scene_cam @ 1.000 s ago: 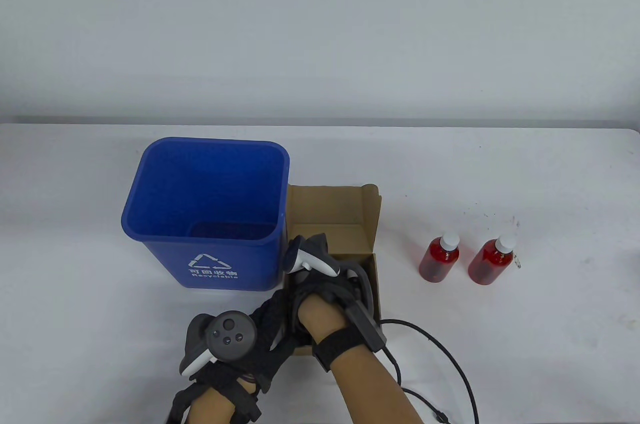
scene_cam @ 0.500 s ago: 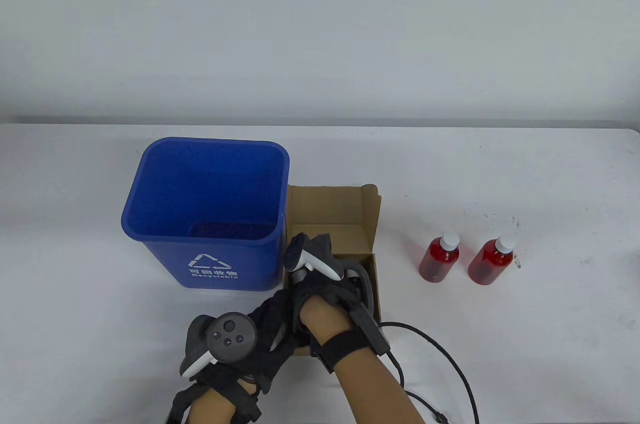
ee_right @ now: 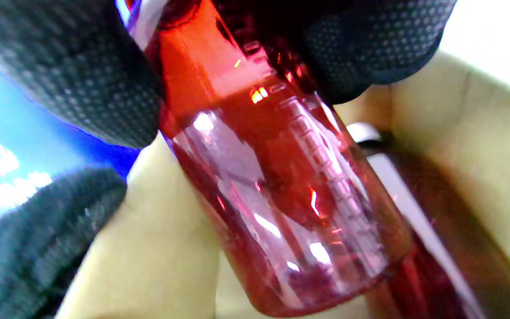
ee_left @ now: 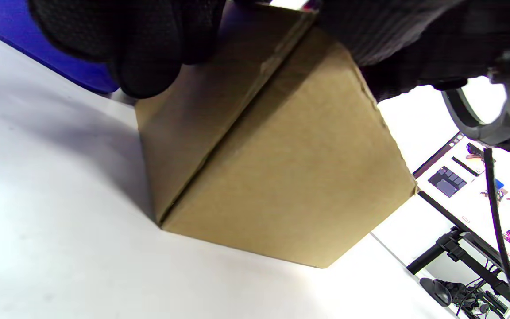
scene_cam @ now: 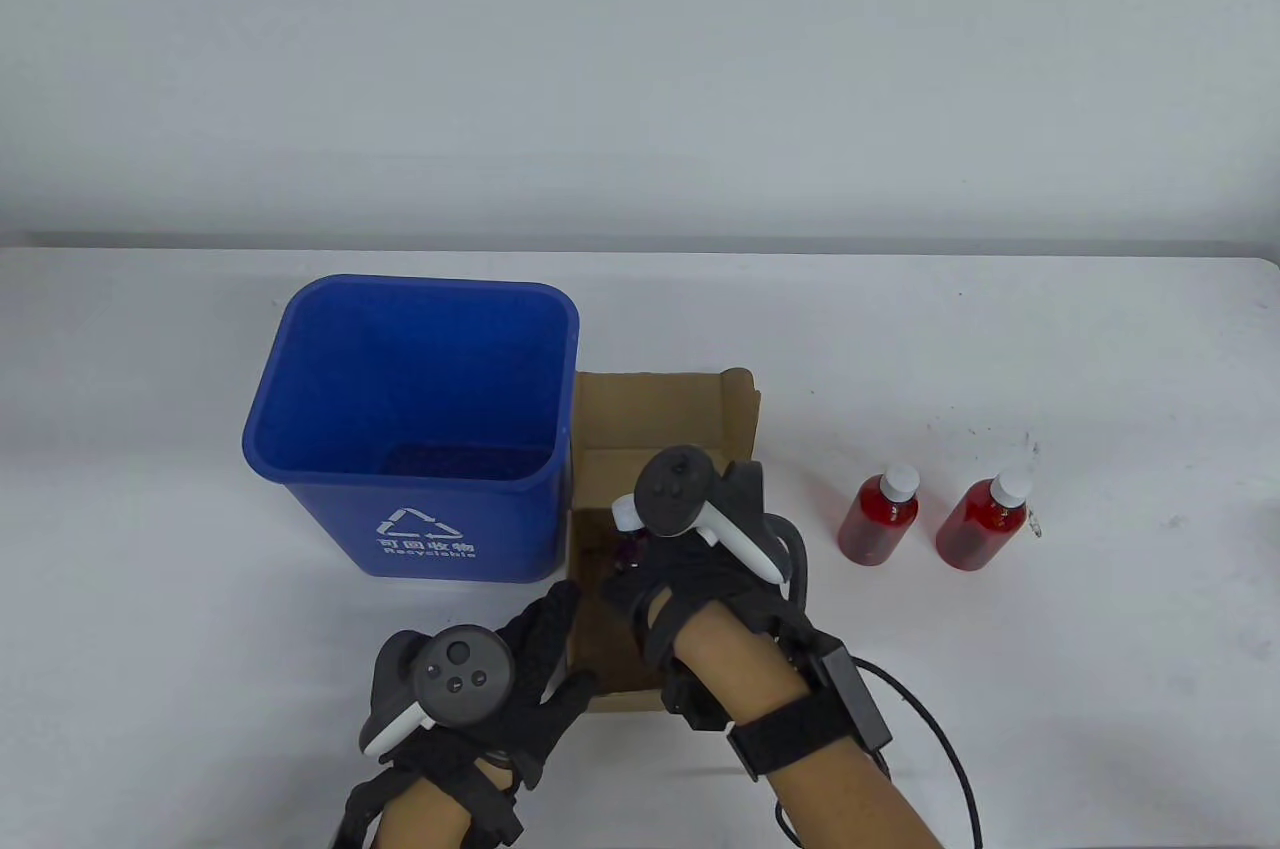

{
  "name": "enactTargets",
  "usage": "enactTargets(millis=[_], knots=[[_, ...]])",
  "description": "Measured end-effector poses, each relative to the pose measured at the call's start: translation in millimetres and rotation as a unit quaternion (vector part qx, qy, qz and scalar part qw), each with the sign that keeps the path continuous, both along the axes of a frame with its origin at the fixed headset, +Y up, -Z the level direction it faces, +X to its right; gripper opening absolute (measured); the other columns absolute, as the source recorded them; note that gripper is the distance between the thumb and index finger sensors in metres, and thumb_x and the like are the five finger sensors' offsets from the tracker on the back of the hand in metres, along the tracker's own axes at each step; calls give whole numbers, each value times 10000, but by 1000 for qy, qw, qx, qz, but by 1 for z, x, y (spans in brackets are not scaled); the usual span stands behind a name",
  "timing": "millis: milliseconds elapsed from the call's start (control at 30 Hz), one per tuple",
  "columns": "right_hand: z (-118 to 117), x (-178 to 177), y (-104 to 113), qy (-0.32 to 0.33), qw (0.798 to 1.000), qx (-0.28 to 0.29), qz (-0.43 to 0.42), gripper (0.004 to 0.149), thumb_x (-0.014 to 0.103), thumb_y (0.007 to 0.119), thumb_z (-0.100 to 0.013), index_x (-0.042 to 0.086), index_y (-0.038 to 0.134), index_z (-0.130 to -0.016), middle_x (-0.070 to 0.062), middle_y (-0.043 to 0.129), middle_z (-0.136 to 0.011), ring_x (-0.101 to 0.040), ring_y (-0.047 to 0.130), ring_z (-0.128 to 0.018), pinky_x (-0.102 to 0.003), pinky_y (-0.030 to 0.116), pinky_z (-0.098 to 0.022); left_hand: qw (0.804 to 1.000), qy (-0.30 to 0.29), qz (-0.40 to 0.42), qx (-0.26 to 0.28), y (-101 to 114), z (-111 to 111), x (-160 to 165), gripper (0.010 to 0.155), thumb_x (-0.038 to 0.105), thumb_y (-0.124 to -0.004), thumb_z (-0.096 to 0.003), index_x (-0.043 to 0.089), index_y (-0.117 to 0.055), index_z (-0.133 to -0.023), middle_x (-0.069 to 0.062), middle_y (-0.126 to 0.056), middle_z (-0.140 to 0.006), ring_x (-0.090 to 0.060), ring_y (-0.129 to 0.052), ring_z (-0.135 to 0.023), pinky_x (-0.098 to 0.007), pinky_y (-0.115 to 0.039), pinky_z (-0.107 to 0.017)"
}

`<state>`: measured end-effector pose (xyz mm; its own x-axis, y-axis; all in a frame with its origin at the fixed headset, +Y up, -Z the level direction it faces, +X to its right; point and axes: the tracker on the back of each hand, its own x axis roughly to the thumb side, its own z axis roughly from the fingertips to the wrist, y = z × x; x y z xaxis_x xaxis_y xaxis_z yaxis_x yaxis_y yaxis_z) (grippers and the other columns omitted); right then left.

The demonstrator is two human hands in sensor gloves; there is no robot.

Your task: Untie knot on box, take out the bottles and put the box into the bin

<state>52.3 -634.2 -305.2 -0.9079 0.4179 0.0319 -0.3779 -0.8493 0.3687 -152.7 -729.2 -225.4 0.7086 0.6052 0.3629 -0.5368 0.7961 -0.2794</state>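
Note:
The brown cardboard box (scene_cam: 650, 409) stands open beside the blue bin (scene_cam: 410, 429). My right hand (scene_cam: 650, 589) hovers over the box and grips a red bottle (ee_right: 281, 199) by its neck and shoulder, just above the box's inside. A second bottle (ee_right: 414, 230) with a white cap lies lower in the box. My left hand (scene_cam: 565, 639) holds the box's near left corner, its fingers (ee_left: 148, 57) against the side wall (ee_left: 281, 168). Two red bottles (scene_cam: 880, 514) (scene_cam: 985, 519) stand upright on the table to the right.
The bin touches the box's left side, and its blue wall (ee_right: 7, 146) shows close behind the held bottle. A black cable (scene_cam: 930, 739) trails from my right wrist across the table's near right. White table (scene_cam: 1100, 389) lies around the bottles.
My right hand has risen out of the box and shifted right, bringing a red bottle up with it. The left hand and the box have stayed put.

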Motion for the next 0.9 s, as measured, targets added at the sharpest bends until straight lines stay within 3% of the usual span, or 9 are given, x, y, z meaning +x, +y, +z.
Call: enactTargets(millis=[167, 333, 533, 667, 733, 900], knots=[[15, 50, 15, -30, 996, 64, -44, 838, 467, 902, -443, 31, 433, -983, -216, 527, -949, -416, 747, -744, -489, 694, -503, 1000, 0, 0, 0, 0, 0, 0, 831, 523, -664, -505, 147, -222, -1099, -247, -474, -1078, -512, -740, -853, -620, -630, -618], [30, 93, 19, -51, 986, 76, -143, 836, 471, 912, -440, 32, 445, -977, -213, 540, -943, -407, 762, -727, -474, 705, -492, 1000, -4, 1, -3, -1, 0, 2, 833, 531, -662, -504, 154, -221, -1102, -246, -472, -1081, -512, -738, -856, -620, -628, -620], [45, 136, 22, -88, 972, 159, -149, 835, 447, 921, -441, 46, 429, -984, -201, 518, -963, -418, 735, -756, -487, 689, -513, 1000, -1, 0, 0, -1, 0, 2, 834, 533, -664, -502, 153, -226, -1102, -250, -474, -1079, -514, -739, -853, -621, -629, -618], [50, 174, 9, -130, 963, 205, -113, 833, 436, 927, -440, 48, 431, -985, -200, 517, -965, -423, 730, -760, -490, 686, -516, 1000, 0, 0, 2, -1, 0, 2, 839, 536, -665, -503, 172, -205, -1103, -247, -446, -1087, -515, -729, -860, -623, -622, -622], [51, 192, -2, -153, 958, 211, -121, 835, 432, 932, -437, 46, 433, -985, -202, 519, -965, -425, 730, -759, -488, 688, -510, 1000, -2, 0, 3, -1, 0, 2, 822, 532, -664, -505, 223, -193, -1105, -244, -429, -1092, -515, -718, -867, -623, -618, -627], [46, 226, -23, -202, 950, 215, -98, 836, 420, 947, -416, 45, 451, -976, -204, 534, -956, -433, 737, -748, -492, 692, -497, 1000, 0, 2, 1, -1, 0, 1, 813, 531, -662, -504, 202, -231, -1110, -244, -435, -1090, -516, -722, -863, -623, -619, -625]])
